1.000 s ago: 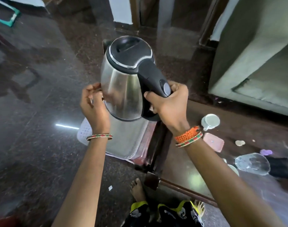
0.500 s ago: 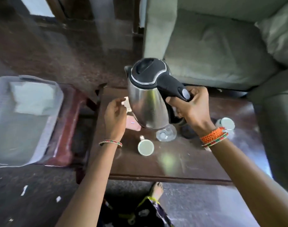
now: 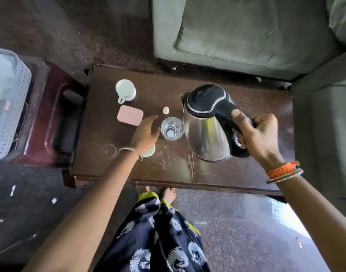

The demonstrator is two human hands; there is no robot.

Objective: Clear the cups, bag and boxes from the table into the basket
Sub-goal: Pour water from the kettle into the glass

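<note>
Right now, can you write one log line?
right hand: grips kettle handle | left hand: open beside glass | table: cup, pink box

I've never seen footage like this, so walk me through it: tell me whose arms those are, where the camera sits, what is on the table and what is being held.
There is no machine here. A person wears one camera on the head, looking down at their own arms. The right hand has its fingers curled round the black handle of a steel kettle. The left hand is open and holds nothing, reaching over the dark wooden table beside a clear glass. Also on the table: a white cup, a pink box, a small pale scrap, and another cup mostly hidden under the left wrist. A white basket stands to the left.
</note>
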